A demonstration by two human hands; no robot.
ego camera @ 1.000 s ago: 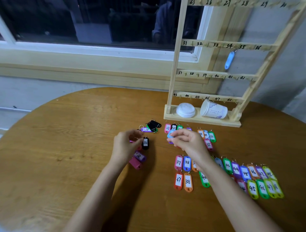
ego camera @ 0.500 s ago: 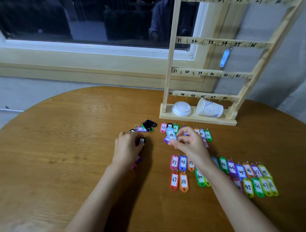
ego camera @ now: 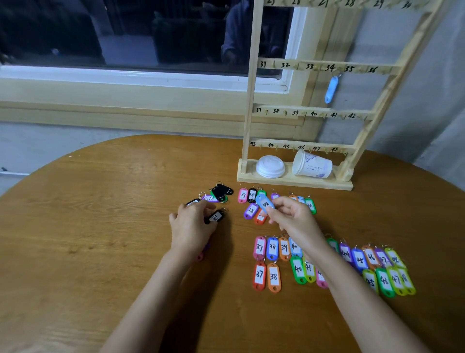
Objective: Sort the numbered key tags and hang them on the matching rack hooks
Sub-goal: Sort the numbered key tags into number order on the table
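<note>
Head: right hand (ego camera: pixel 294 219) pinches blue tag (ego camera: pixel 264 203); left hand (ego camera: pixel 192 226) touches black tag (ego camera: pixel 217 216).

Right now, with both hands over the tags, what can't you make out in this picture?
Head view:
- Blue tag pinched by right hand: number blurred.
- Pink tag: face hidden under left hand.
- Sorted tags behind the right forearm: numbers covered.
- Rack's top rail: numbers cut by the upper edge.
- Light blue tag hanging on the rack: no number legible.
- Whether left hand grips the black tag: fingers hide it.
</note>
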